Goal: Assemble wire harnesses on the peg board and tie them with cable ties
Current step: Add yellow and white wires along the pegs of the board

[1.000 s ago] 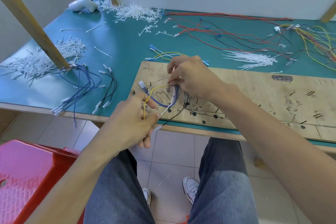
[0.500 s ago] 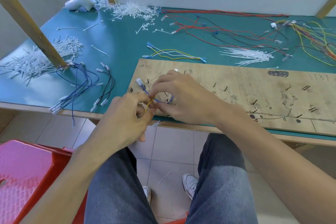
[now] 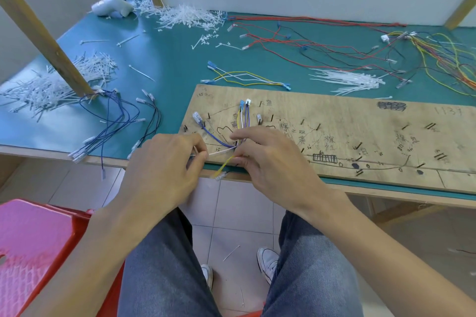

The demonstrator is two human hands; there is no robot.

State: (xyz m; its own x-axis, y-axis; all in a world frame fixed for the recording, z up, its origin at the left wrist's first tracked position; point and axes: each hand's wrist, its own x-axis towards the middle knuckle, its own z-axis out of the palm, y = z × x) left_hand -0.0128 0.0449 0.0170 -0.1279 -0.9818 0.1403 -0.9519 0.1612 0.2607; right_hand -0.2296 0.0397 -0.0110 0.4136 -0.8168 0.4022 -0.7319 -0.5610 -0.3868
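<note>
Two hands meet over the wires (image 3: pixel 243 117) at the board's (image 3: pixel 347 123) near edge.
Nearest, the left hand (image 3: pixel 164 172) pinches the white tie (image 3: pixel 219 153) by its tail; the right hand (image 3: pixel 275 162) pinches the wires where they gather, fingers curled. The wires fan up across the pegs (image 3: pixel 272 118), one yellow end hanging off the edge. Beyond on the surface (image 3: pixel 180 64) lie spare ties (image 3: pixel 347 80) and red wires (image 3: pixel 309 18).

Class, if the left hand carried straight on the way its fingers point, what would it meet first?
Probably the wire bundle pinched by the right hand; the left hand, pinching a white cable tie, points rightward at it. Depth is unclear.
</note>
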